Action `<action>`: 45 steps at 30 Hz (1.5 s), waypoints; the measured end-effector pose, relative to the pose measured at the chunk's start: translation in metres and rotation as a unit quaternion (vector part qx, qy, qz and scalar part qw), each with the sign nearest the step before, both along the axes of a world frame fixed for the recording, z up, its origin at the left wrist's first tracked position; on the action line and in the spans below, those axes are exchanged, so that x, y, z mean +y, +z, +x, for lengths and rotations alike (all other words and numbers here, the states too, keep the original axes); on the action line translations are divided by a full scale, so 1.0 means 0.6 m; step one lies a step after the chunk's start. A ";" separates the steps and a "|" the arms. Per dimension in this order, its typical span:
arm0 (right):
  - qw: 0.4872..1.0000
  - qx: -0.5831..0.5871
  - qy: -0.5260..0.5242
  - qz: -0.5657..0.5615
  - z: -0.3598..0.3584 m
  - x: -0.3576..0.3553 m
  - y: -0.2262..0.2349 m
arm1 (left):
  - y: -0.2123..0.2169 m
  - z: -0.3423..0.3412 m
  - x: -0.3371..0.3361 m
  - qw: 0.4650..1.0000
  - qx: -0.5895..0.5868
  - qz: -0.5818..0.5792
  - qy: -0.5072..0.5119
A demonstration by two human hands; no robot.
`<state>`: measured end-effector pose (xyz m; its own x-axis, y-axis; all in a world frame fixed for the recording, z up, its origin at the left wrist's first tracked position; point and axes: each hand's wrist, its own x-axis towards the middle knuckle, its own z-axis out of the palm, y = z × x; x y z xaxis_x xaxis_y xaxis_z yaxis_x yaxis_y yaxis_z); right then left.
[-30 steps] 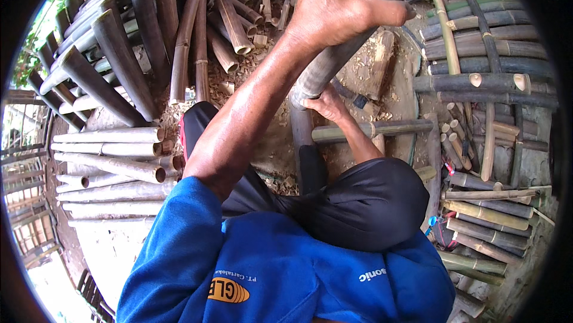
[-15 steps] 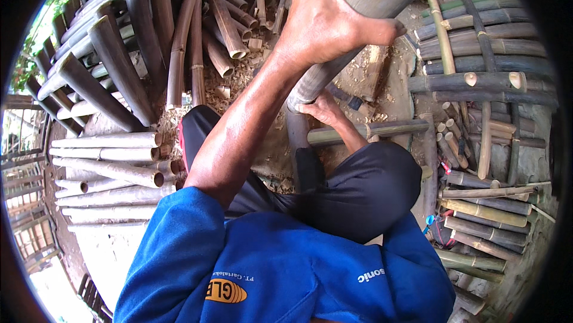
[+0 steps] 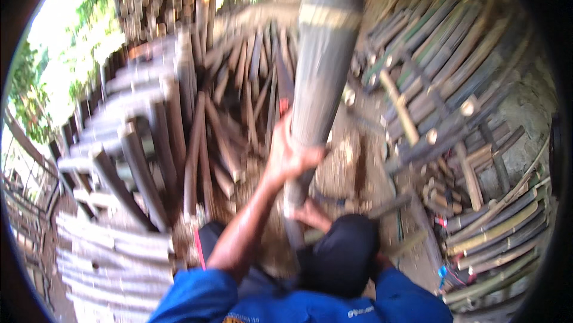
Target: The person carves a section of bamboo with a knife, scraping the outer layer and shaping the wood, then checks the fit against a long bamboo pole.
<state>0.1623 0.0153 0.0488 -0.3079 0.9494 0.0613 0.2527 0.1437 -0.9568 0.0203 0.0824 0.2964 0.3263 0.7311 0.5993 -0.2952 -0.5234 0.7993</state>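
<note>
A thick grey bamboo pole (image 3: 322, 78) with a pale ring around it stands almost upright in front of me, its top running out of the picture. My left hand (image 3: 291, 153) is closed around its lower part, thumb across the near side. Lower down, by the pole's bottom end, my right hand (image 3: 309, 214) grips it; the right forearm passes partly behind my bent knee (image 3: 346, 251), and some fingers are hidden. Motion blur softens the whole picture.
Bamboo lengths (image 3: 113, 257) lie stacked at left, with dark leaning pieces (image 3: 140, 168) behind them. Split pieces (image 3: 250, 84) spread out ahead. At right are a rack of long poles (image 3: 441, 72) and a pile of cut pieces (image 3: 495, 233). A wood block (image 3: 352, 156) lies beyond the pole.
My view has tilted up, showing more of the pole and the yard beyond. The pole now looks more upright, having leaned to the right before. Both hands still hold it.
</note>
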 end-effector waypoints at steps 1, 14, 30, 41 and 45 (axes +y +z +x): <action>1.000 -0.013 0.013 0.001 0.004 -0.016 -0.020 | -0.020 0.006 -0.003 1.000 -0.020 -0.017 -0.007; 0.970 -0.240 -0.009 -0.033 0.055 0.079 -0.052 | -0.034 -0.008 0.009 0.998 0.033 -0.005 0.049; 0.936 0.004 -0.115 0.333 0.076 0.179 0.383 | 0.255 -0.015 0.029 0.998 -0.007 0.043 0.047; 0.761 0.017 -0.273 0.588 -0.036 0.181 0.936 | 0.253 0.021 0.031 0.999 -0.004 0.040 0.022; 0.692 -0.017 -0.300 0.656 -0.052 0.189 0.929 | 0.241 0.009 0.042 0.998 -0.003 0.059 0.035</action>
<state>0.1308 0.1288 0.6061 0.0953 0.0402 0.9946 0.6623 0.7434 -0.0935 0.0256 0.1078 0.4407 0.2730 0.6766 0.6839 -0.2594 -0.6327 0.7296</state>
